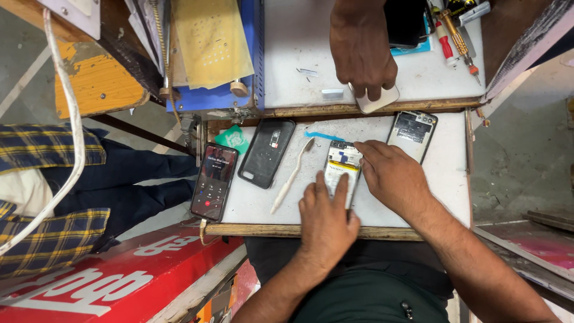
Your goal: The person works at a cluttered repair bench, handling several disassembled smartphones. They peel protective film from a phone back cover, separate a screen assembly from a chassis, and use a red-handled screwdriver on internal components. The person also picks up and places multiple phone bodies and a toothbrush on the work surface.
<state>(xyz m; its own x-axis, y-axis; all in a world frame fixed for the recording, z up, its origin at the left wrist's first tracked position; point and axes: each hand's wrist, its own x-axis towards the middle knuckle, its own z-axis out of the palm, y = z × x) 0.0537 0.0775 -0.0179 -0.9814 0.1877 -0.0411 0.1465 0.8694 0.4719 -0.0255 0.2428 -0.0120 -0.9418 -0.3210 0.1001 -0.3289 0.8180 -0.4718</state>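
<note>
- Workbench point(442, 179) with a white top and a wooden front edge fills the middle of the view; a second white shelf point(299, 42) sits behind it at 12 o'clock.
- At 9 o'clock a seated person in a plaid shirt point(42, 149) and dark trousers is beside the bench, with a white cable point(75, 137) hanging across them.
- A lit phone point(214, 181) showing a call screen lies at the bench's left edge.
- Just to its right lies a black phone case point(266, 153), inner side up.
- A white toothbrush point(292, 175) lies slanted between the case and the hands.
- The left hand point(326, 218) rests flat, fingers extended, on the lower end of an opened phone point(341, 170) with its battery showing; it presses rather than grips.
- The right hand point(391, 176) lies over the phone's right edge with its fingers at the upper end; whether they pinch anything cannot be told.
- A removed back frame point(412, 133) lies at 1 o'clock from the hands.
- Another person's hand point(362, 48) at 12 o'clock presses a small white device point(376, 100) on the shelf edge.
- Screwdrivers point(454, 39) lie at the far right of the shelf.
</note>
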